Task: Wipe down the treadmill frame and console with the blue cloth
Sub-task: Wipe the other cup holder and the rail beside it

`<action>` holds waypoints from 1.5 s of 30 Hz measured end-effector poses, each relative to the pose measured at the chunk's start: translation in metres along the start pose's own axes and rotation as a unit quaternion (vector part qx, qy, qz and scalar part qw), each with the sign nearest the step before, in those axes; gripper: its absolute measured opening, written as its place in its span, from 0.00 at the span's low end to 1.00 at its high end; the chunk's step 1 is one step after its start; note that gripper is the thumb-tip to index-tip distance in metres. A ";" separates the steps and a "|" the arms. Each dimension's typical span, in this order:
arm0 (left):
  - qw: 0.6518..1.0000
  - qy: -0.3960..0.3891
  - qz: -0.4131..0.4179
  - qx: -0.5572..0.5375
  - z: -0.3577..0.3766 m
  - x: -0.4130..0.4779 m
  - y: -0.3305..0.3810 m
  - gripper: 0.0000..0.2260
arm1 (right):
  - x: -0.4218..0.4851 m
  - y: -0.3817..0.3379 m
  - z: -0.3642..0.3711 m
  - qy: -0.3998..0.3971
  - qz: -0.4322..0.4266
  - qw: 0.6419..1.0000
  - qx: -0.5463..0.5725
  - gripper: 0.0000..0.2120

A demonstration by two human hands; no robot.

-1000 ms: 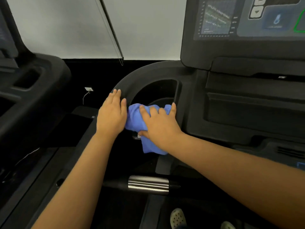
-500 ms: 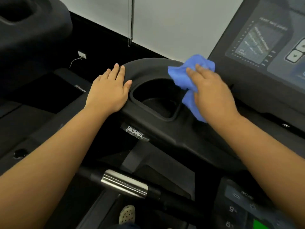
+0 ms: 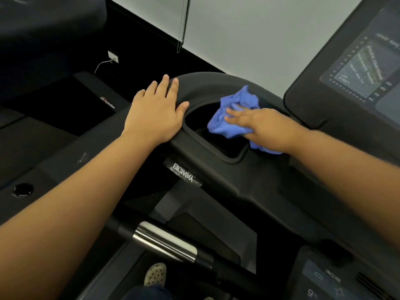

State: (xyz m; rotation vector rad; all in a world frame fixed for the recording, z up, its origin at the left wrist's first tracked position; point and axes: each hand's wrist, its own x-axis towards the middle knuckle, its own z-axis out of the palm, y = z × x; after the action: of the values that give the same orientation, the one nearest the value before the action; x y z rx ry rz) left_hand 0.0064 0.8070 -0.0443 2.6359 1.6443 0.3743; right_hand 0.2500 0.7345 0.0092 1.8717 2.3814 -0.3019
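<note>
The crumpled blue cloth [image 3: 225, 118] lies on the far right rim of the cup-holder recess [image 3: 216, 146] in the black treadmill frame [image 3: 207, 83]. My right hand [image 3: 266, 126] presses it down with straight fingers, and a tail of cloth sticks out behind the palm. My left hand [image 3: 158, 113] rests flat on the curved frame to the left of the recess, holding nothing. The console screen [image 3: 363, 68] rises at the upper right, apart from the cloth.
A chrome-sleeved handlebar [image 3: 164, 241] crosses below my arms. A button panel [image 3: 324, 282] sits at the lower right. Another treadmill's console [image 3: 43, 29] stands at the upper left. A blind cord [image 3: 183, 24] hangs by the white wall. A shoe [image 3: 154, 273] shows at the bottom.
My right hand has slid the cloth from the frame near the console's corner back left and down onto the recess rim. My left hand stays on the curved frame.
</note>
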 end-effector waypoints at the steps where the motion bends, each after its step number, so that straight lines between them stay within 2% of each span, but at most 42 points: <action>1: 1.000 -0.001 0.001 0.000 0.000 0.000 0.000 0.28 | 0.002 0.001 -0.007 -0.044 -0.016 0.999 -0.026 0.24; 3: 1.000 -0.003 0.003 -0.001 0.000 0.001 0.001 0.29 | 0.009 -0.002 -0.017 -0.115 -0.029 0.992 -0.048 0.19; 5: 1.000 -0.005 0.003 0.000 0.000 0.002 -0.001 0.29 | 0.019 -0.008 -0.024 -0.174 -0.026 0.978 -0.114 0.21; 7: 1.000 -0.006 0.003 0.003 0.001 0.002 -0.003 0.30 | 0.024 -0.024 -0.026 -0.218 0.006 0.953 -0.212 0.25; 10: 1.000 -0.005 0.006 0.001 0.002 0.001 -0.005 0.30 | 0.034 -0.038 -0.018 -0.269 -0.013 0.907 -0.323 0.24; 12: 1.000 -0.002 0.008 -0.004 0.002 0.001 -0.005 0.29 | 0.042 -0.035 -0.010 -0.294 0.006 0.903 -0.314 0.26; 14: 1.000 -0.001 0.011 -0.007 0.003 0.001 -0.005 0.28 | 0.045 -0.035 -0.007 -0.309 0.072 0.904 -0.287 0.25; 16: 1.000 -0.003 0.013 -0.013 0.002 0.001 -0.006 0.27 | 0.045 -0.035 0.000 -0.282 0.129 0.915 -0.258 0.21; 20: 1.000 -0.003 0.012 -0.017 0.001 0.000 -0.007 0.26 | 0.024 -0.034 -0.009 -0.193 0.182 0.951 -0.157 0.29; 22: 1.000 -0.001 0.010 -0.016 0.000 0.000 -0.008 0.26 | 0.009 -0.035 -0.019 -0.131 0.178 0.973 -0.061 0.21; 25: 1.000 -0.003 0.003 -0.015 -0.001 -0.001 -0.009 0.26 | -0.018 -0.040 -0.019 -0.037 0.150 0.988 0.009 0.13; 27: 1.000 0.000 0.001 -0.012 -0.001 -0.001 -0.006 0.26 | -0.042 -0.038 -0.006 0.065 0.153 0.985 0.039 0.11; 30: 1.000 0.004 -0.005 -0.005 0.000 -0.001 -0.002 0.27 | -0.077 -0.038 0.004 0.174 0.212 0.954 0.119 0.08; 35: 1.000 0.009 -0.012 0.004 0.001 0.001 -0.001 0.27 | -0.089 -0.076 0.007 0.128 0.169 0.961 0.177 0.06; 37: 1.000 0.011 -0.013 0.003 0.002 0.001 -0.001 0.27 | -0.087 -0.092 0.016 0.159 0.174 0.941 0.241 0.08; 39: 1.000 0.015 -0.013 0.002 0.002 0.002 0.001 0.27 | -0.081 -0.103 0.024 0.215 0.207 0.894 0.334 0.12; 42: 1.000 0.017 -0.010 0.004 0.001 0.002 0.004 0.27 | -0.048 -0.099 0.024 0.276 0.277 0.827 0.404 0.10; 44: 1.000 0.016 -0.012 0.002 0.001 0.002 0.002 0.27 | -0.016 -0.095 0.015 0.292 0.337 0.765 0.465 0.13; 45: 1.000 0.016 -0.015 0.001 0.001 0.002 0.002 0.27 | 0.000 -0.094 0.011 0.285 0.362 0.747 0.479 0.15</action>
State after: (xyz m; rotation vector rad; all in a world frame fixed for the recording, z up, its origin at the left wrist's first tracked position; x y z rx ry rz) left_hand 0.0087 0.8079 -0.0442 2.6184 1.6920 0.4172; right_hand 0.1579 0.7103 0.0072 3.5987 1.4859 -1.1603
